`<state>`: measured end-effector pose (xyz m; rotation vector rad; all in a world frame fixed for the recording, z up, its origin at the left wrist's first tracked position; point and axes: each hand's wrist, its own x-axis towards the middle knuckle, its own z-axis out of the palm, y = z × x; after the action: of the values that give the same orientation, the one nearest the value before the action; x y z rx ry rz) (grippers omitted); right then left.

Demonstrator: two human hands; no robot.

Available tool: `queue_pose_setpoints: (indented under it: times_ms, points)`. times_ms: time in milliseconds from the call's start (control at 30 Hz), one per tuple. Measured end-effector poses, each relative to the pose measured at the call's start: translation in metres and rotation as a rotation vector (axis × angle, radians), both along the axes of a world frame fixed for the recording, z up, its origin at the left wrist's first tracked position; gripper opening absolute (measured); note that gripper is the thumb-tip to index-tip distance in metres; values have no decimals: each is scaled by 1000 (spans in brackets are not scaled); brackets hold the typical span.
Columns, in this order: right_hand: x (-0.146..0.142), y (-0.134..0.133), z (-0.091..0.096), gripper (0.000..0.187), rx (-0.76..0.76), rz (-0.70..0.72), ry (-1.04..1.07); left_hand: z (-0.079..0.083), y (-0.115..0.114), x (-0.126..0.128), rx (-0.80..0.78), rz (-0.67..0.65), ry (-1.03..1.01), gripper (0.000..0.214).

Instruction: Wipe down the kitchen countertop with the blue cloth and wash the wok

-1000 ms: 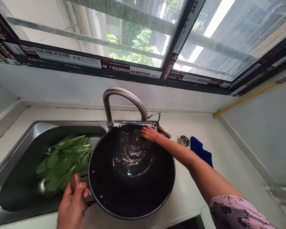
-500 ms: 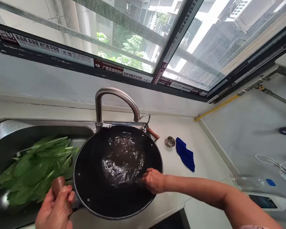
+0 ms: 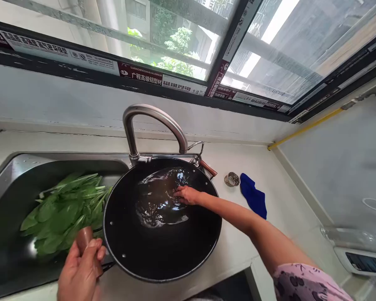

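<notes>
A black wok (image 3: 163, 255) with swirling water (image 3: 163, 200) inside rests partly over the sink's right side, below the faucet. My left hand (image 3: 81, 267) is closed around its brown wooden handle (image 3: 85, 238). Inside the wok, my right hand (image 3: 188, 195) reaches its fingers to the water by the right inner wall. The fingertips are partly lost in the splashing, and I see no object in them. Leafy greens (image 3: 62, 213) lie in the sink, left of the wok.
The curved metal faucet (image 3: 156, 112) arches above the wok's far rim. Beyond that rim is a brown handle (image 3: 208, 168) with metal fittings. On the counter to the right are a sink strainer (image 3: 232, 179) and a blue cloth (image 3: 253, 195). A plastic bottle (image 3: 347, 236) lies farther right.
My right hand has moved from the wok's near right side up and away, toward its far right part. The left hand keeps its grip on the handle. The view has shifted slightly.
</notes>
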<state>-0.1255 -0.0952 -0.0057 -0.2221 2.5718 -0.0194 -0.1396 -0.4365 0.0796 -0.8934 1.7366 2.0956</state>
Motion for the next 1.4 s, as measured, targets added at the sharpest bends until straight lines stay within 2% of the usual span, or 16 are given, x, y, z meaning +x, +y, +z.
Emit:
queue_pose_setpoints:
  times_ms: [167, 233, 300, 400, 500, 633, 700, 733, 800, 867, 1000, 1100, 1200, 1300, 1367, 1400]
  points:
    - [12, 40, 35, 29, 136, -19, 9, 3, -1, -2, 47, 3, -49, 54]
    - [34, 50, 51, 28, 174, -11, -4, 3, 0, -1, 58, 20, -36, 52]
    - [65, 46, 64, 29, 170, 21, -50, 2, 1, -1, 68, 50, -4, 49]
    - [113, 13, 76, 29, 113, 88, -134, -1, 2, 1, 87, 59, 40, 46]
    - [135, -43, 73, 19, 21, 159, -203, -3, 3, 3, 96, 42, 71, 44]
    - [111, -122, 41, 23, -217, 211, -200, -3, 4, 4, 82, 49, 80, 41]
    - [85, -142, 19, 35, -401, 124, -30, -3, 4, 4, 59, 54, 80, 39]
    - [71, -144, 10, 45, -398, 87, 38, -3, 4, 3, 47, 55, 77, 39]
    - [47, -134, -2, 59, -284, 19, 82, -3, 3, 2, 42, 36, 58, 39]
    - [26, -112, -3, 59, -125, -2, 53, -4, 1, 1, 40, 24, 44, 39]
    - [4, -64, 24, 53, 28, 14, -16, -4, -2, -1, 34, -11, 43, 41]
    - [15, -30, 55, 45, 37, 50, -34, -3, -2, -1, 39, -16, 14, 44]
    - [52, -3, 80, 31, 105, 55, -119, -2, -1, 0, 53, 8, 27, 44]
    - [93, -11, 92, 18, 130, 52, -239, -1, 0, 4, 85, 21, 59, 46]
    - [109, -43, 88, 15, 4, 77, -289, 0, 1, 6, 105, 17, 69, 48]
    - [110, -65, 81, 18, -129, 86, -287, -1, 1, 6, 105, 17, 79, 47]
